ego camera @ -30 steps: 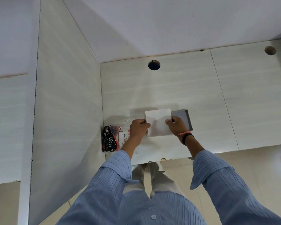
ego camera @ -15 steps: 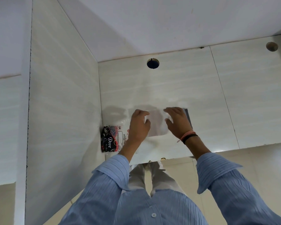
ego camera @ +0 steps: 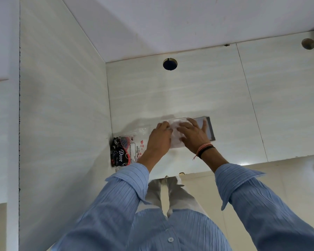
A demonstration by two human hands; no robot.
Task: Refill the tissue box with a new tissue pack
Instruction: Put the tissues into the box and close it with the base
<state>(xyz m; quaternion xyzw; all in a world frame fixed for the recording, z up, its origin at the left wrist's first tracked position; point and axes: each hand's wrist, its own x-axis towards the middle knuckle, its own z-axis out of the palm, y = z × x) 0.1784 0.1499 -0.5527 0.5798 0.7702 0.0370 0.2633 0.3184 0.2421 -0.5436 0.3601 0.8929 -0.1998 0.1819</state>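
Observation:
A dark rectangular tissue box [ego camera: 209, 128] lies on the pale tiled counter [ego camera: 225, 98], with only its right side showing. A white stack of tissues [ego camera: 176, 137] rests over its left part. My left hand [ego camera: 159, 138] lies flat on the stack's left side. My right hand [ego camera: 193, 134] presses on the stack's right side with spread fingers that reach over the box. Both hands hide most of the tissues. A torn clear and black tissue wrapper [ego camera: 127, 151] marked Dove lies to the left, against the side wall.
A tiled side wall [ego camera: 62, 115] closes the left. The counter's front edge [ego camera: 243, 163] runs just behind my wrists. A round dark hole [ego camera: 170, 63] sits further back on the counter, and another hole [ego camera: 308, 43] at the far right.
Both hands have moved from the stack's edges onto its top. The stack has shifted right, further over the box, and looks pressed down and rumpled.

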